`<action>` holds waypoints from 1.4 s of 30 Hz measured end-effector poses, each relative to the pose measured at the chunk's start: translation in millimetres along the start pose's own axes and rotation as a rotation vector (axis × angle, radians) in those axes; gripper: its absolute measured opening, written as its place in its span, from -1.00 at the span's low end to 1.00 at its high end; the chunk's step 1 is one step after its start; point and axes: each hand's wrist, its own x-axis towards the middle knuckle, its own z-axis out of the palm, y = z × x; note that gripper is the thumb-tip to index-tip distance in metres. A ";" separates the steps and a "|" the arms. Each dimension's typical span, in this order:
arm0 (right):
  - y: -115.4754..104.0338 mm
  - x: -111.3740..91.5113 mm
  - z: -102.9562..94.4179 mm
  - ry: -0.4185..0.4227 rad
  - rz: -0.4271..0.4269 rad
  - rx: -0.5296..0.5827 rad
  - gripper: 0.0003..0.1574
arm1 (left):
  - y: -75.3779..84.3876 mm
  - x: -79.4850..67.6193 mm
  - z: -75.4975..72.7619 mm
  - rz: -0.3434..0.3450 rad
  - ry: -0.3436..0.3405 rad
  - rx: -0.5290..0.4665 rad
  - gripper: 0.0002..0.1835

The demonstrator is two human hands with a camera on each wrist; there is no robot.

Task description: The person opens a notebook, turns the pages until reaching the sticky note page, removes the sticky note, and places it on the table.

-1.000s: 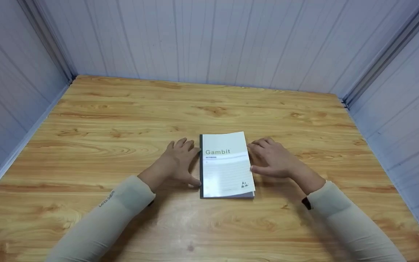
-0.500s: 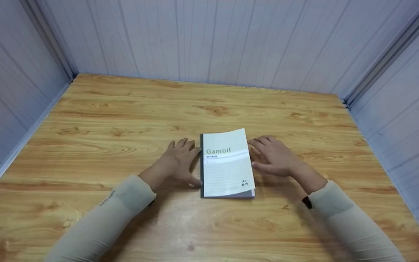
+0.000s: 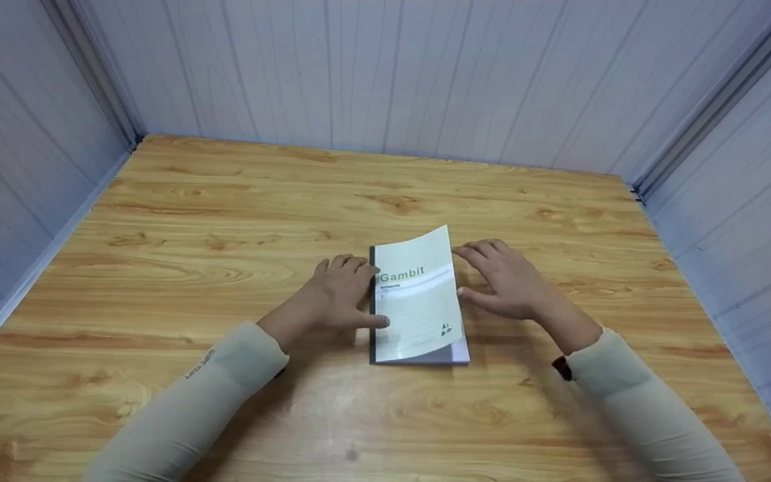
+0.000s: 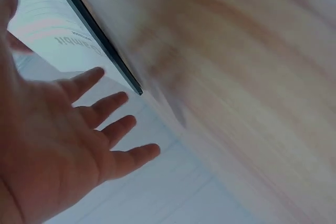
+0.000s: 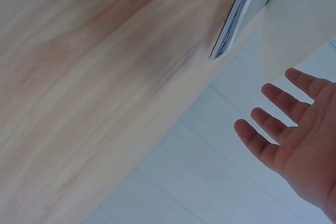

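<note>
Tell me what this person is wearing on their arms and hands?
Both arms are in long, close-fitting beige sleeves that end at the wrists. The left sleeve carries a small line of dark lettering, too small to read. A dark band peeks out at the right cuff. The left hand and right hand are bare: no gloves.

We saw a wooden surface (image 3: pixel 225 214) with pale orange grain, walled by grey panels on three sides. A notebook (image 3: pixel 417 308) lay on it, directly between the left grip (image 3: pixel 335 294) and the right grip (image 3: pixel 509 284), its dark spine at the left grip's fingertips and its front cover curling upward beside the right grip.
</note>
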 end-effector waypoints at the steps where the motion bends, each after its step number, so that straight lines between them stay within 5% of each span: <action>1: -1.3 1.2 -0.9 0.004 0.001 -0.002 -0.13 | 3.0 0.4 -0.2 0.006 0.027 -0.032 0.06; 9: -12.6 12.7 -9.4 0.047 0.018 0.019 -0.15 | 33.2 -1.8 -7.0 0.074 0.249 -0.324 -0.16; 17: -29.4 23.3 -13.9 0.087 0.048 0.048 -0.16 | 51.9 -6.4 -14.1 0.085 0.272 -0.536 -0.22; 25: -21.4 22.9 -9.4 0.042 0.087 0.051 -0.17 | 43.4 -7.1 -13.1 0.052 0.219 -0.456 -0.20; 35: 5.1 8.6 -0.7 -0.050 0.092 0.039 -0.23 | 4.2 -7.0 -10.5 -0.057 0.087 -0.132 -0.02; 42: 10.5 1.4 8.0 -0.102 0.086 0.016 -0.19 | -5.0 -9.8 -4.4 -0.071 -0.023 -0.082 0.09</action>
